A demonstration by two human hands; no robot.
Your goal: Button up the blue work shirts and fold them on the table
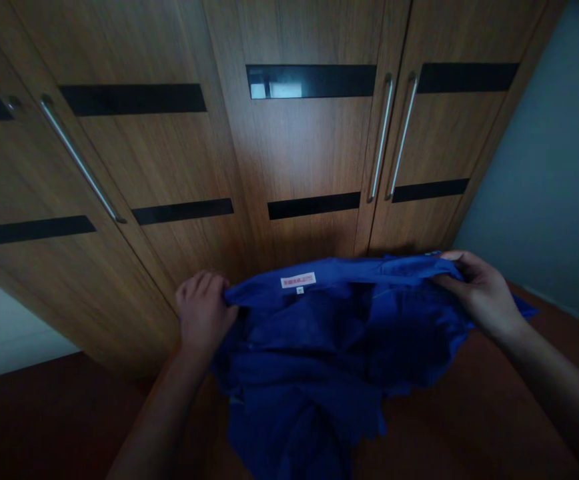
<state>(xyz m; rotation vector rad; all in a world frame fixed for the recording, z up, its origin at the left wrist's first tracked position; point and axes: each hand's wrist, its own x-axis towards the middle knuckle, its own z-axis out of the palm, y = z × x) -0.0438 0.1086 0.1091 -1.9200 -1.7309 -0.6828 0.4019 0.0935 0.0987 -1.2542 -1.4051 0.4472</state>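
Blue garment (309,347) hanging toward 6 o'clock, left hand (203,307) at 8 o'clock, grip clenched on 1 end of its labeled edge (349,270), right hand (487,293) near 3 o'clock, grip pinching the other, wardrobe (299,143) at 12.

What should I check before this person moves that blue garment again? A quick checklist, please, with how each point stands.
1. Left hand gripping one end of the edge: ok.
2. Right hand gripping the other end: ok.
3. Label showing on the inside of the blue garment: ok.
4. Fabric smooth: not ok, it hangs in folds.
5. Wardrobe doors closed: ok.
6. Lower end off the floor: cannot tell, the picture cuts it off.
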